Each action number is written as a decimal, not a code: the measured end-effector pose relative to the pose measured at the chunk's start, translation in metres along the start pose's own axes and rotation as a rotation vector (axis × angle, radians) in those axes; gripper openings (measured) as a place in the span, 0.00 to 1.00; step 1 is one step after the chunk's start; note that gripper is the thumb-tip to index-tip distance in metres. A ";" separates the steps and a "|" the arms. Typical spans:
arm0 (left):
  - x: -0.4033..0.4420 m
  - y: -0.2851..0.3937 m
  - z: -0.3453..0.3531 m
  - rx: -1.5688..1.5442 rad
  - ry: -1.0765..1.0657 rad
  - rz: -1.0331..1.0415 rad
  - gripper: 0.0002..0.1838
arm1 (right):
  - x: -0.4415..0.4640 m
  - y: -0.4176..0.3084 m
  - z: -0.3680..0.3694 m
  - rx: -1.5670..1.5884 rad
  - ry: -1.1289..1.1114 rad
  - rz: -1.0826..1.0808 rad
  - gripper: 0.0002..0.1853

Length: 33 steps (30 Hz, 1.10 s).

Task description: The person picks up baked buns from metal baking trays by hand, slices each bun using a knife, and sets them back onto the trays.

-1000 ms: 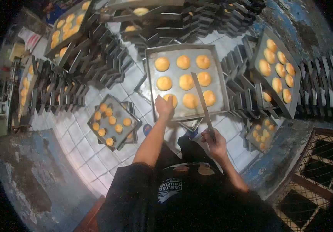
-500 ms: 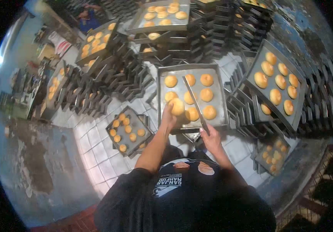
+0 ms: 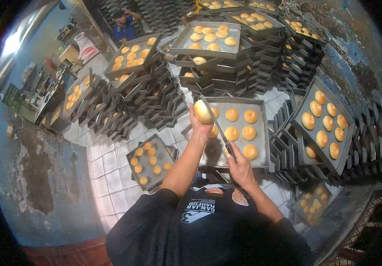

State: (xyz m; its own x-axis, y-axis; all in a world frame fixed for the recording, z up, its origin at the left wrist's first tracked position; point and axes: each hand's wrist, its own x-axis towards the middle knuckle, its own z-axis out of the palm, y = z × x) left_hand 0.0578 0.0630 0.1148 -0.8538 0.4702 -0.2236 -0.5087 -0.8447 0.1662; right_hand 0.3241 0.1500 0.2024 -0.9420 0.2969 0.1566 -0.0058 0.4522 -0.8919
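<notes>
A round golden bun (image 3: 203, 112) is held up in my left hand (image 3: 198, 127), above the left side of a metal tray (image 3: 257, 166). My right hand (image 3: 240, 166) grips the dark handle of a long serrated knife (image 3: 216, 124). The blade slants up and to the left, and its upper part lies against or just over the right side of the bun. Whether it has cut in, I cannot tell. Several golden buns (image 3: 249, 133) rest in the tray below, some partly hidden by the knife and my hands.
Stacked trays of buns stand ahead (image 3: 206, 48), at the left (image 3: 131, 71) and at the right (image 3: 346, 155). A lower tray (image 3: 148, 153) sits on the tiled floor (image 3: 106, 177) at the left. Another person (image 3: 123, 29) is at the far upper left.
My left hand has picked a bun up from the tray and raised it. The knife, earlier over the tray, is now at the bun. The view has tilted upward.
</notes>
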 end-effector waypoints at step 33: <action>-0.048 -0.053 0.029 0.249 -0.085 -0.114 0.13 | 0.028 -0.018 -0.025 -0.082 0.046 0.113 0.27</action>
State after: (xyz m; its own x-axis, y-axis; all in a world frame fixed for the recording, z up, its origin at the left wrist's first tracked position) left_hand 0.1220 0.0925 0.1442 -0.7903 0.5872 -0.1747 -0.6046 -0.7013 0.3776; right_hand 0.3065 0.1712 0.2335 -0.9188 0.3870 0.0776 0.1292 0.4806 -0.8674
